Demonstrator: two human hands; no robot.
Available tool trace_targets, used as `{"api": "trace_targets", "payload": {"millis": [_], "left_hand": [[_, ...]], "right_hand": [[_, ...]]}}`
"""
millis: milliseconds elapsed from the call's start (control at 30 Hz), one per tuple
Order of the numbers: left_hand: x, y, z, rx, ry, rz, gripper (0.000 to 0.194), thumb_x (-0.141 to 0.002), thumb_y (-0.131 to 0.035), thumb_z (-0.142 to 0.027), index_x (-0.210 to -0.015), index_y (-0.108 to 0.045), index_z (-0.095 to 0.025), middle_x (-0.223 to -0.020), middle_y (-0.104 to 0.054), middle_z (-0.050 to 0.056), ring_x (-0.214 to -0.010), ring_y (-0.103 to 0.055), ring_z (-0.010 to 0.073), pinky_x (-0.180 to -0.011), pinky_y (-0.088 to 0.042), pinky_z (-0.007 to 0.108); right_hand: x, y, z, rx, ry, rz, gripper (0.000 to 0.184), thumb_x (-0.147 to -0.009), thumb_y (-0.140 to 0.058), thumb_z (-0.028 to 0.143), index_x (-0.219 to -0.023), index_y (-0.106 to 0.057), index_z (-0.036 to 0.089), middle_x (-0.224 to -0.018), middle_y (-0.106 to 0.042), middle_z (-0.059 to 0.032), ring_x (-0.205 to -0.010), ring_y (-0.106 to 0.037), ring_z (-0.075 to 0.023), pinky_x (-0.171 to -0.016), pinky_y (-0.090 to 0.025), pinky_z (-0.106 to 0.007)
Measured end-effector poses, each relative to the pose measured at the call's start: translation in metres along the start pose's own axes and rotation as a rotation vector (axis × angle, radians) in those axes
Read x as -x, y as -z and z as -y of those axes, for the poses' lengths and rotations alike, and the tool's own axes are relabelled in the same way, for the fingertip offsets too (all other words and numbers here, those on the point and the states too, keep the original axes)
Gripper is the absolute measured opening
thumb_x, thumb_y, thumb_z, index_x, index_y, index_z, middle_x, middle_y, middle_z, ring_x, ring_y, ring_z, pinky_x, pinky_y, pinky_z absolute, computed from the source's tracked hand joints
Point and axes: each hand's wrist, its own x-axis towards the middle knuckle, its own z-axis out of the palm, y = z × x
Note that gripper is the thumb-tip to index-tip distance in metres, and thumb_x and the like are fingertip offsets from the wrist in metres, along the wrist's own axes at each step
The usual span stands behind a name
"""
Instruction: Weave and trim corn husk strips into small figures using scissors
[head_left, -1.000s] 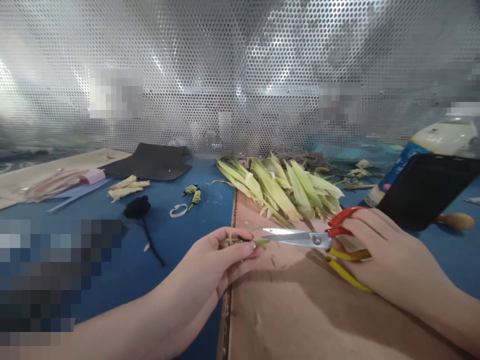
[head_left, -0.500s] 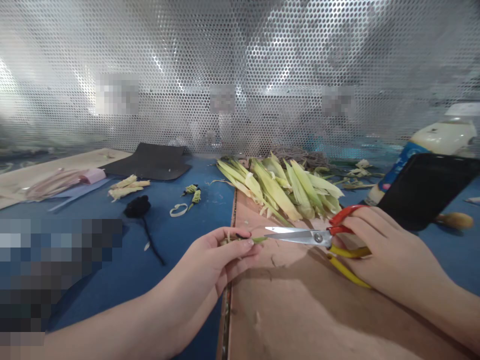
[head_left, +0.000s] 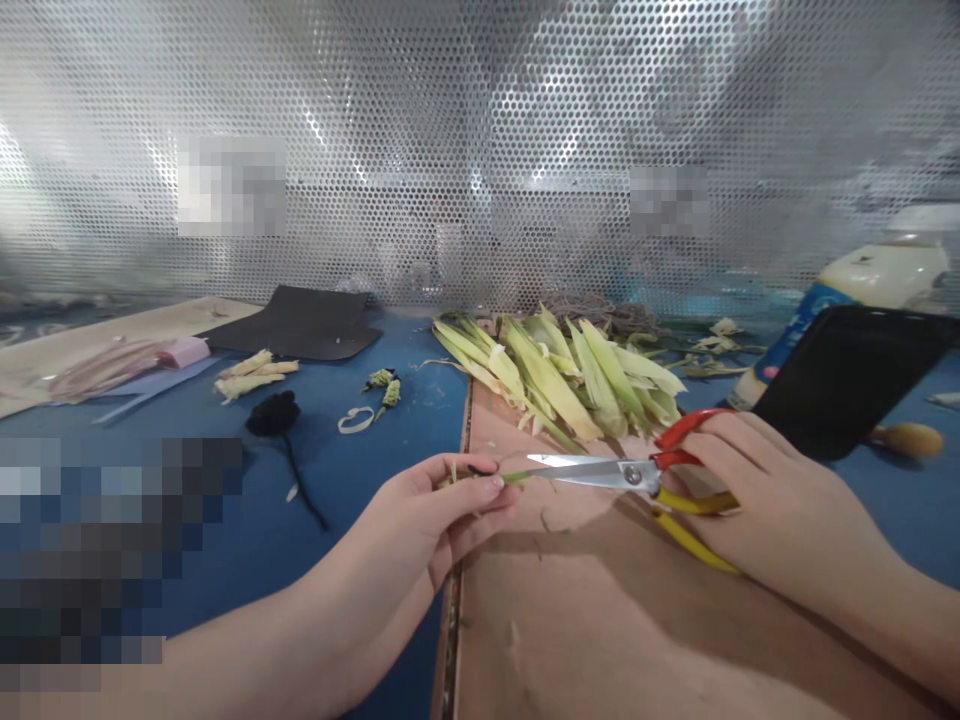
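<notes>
My left hand (head_left: 435, 520) pinches a small bundle of thin green and straw-coloured husk strips (head_left: 480, 476) above the edge of a brown board (head_left: 600, 620). My right hand (head_left: 772, 510) grips scissors (head_left: 637, 475) with one red and one yellow handle. The steel blades point left, slightly apart, with their tips at the green end of the bundle. A pile of pale green corn husk leaves (head_left: 570, 375) lies on the far end of the board, behind the scissors.
A perforated metal screen (head_left: 480, 150) closes off the back. On the blue table (head_left: 360, 440) lie a black sheet (head_left: 300, 322), husk pieces (head_left: 251, 375), a black tuft (head_left: 276, 412) and a small ring (head_left: 356, 421). A bottle (head_left: 862, 290) and a black phone (head_left: 847, 375) stand right.
The scissors have slid a little left, so the blade tips reach the green end of the bundle. My left hand has stayed almost still.
</notes>
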Motion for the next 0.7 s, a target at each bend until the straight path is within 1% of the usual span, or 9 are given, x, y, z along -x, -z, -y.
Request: {"api": "trace_targets", "payload": {"millis": [167,467,600,700], "left_hand": [[-0.0023,0.0027,0.0021,0.021,-0.014,0.016,0.008,-0.072,-0.067,-0.011,-0.076,-0.06,-0.014,-0.08,-0.064,0.003,-0.083,-0.063,0.0111,-0.087,-0.05,0.021],[-0.0009,-0.0008,0.0,0.034,-0.004,0.001,0.007,-0.073,-0.065,-0.008,-0.074,-0.061,-0.014,-0.079,-0.066,0.003,-0.083,-0.064,0.012,-0.088,-0.05,0.022],[-0.0011,0.0006,0.0017,0.036,-0.011,-0.01,0.002,-0.074,-0.064,-0.013,-0.073,-0.063,-0.014,-0.081,-0.066,0.004,-0.083,-0.064,0.0129,-0.088,-0.051,0.024],[0.0002,0.0,0.0014,0.039,-0.022,-0.01,0.005,-0.076,-0.063,-0.016,-0.071,-0.063,-0.013,-0.082,-0.066,0.004,-0.084,-0.063,0.0131,-0.088,-0.051,0.025]], "right_hand": [[0.0005,0.0002,-0.0002,0.01,-0.01,0.001,0.021,-0.082,-0.049,0.035,-0.074,-0.052,0.016,-0.078,-0.055,-0.0074,-0.075,-0.054,-0.0211,-0.064,-0.045,-0.033],[0.0015,-0.0002,-0.0001,0.014,-0.017,0.011,0.021,-0.082,-0.048,0.034,-0.074,-0.053,0.016,-0.078,-0.055,-0.0079,-0.076,-0.054,-0.0214,-0.065,-0.045,-0.033],[0.0002,0.0005,0.0005,0.017,-0.012,0.005,0.019,-0.081,-0.049,0.032,-0.073,-0.054,0.016,-0.077,-0.056,-0.0082,-0.075,-0.054,-0.0214,-0.064,-0.045,-0.032],[-0.0017,0.0017,0.0018,0.043,0.01,-0.016,0.016,-0.08,-0.051,0.028,-0.072,-0.054,0.015,-0.077,-0.056,-0.0085,-0.074,-0.054,-0.0218,-0.061,-0.044,-0.032]]}}
